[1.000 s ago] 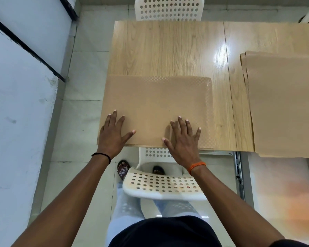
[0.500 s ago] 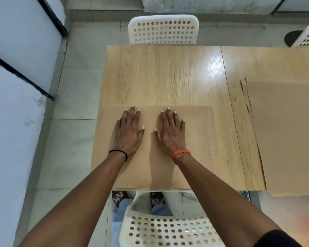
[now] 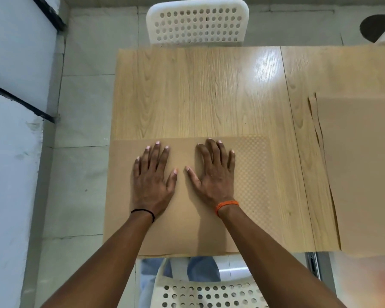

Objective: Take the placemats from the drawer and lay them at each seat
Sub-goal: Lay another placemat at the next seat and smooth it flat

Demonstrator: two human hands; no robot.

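Wood tabletop (image 3: 198, 92): placemat (image 3: 187, 230) laid at near edge, left hand (image 3: 152, 178) & right hand (image 3: 213, 174) flat, open on it; stack (image 3: 360, 174) at right edge still to lay.

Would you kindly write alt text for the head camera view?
Both hands, left hand and right hand, press flat on a tan rectangular placemat at the near edge of a light wooden table; more tan placemats lie stacked to the right.

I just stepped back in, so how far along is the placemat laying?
One placemat lies at the near seat, both hands pressing it flat. A stack of placemats waits on the right. The far chair has bare table before it, so that seat remains.
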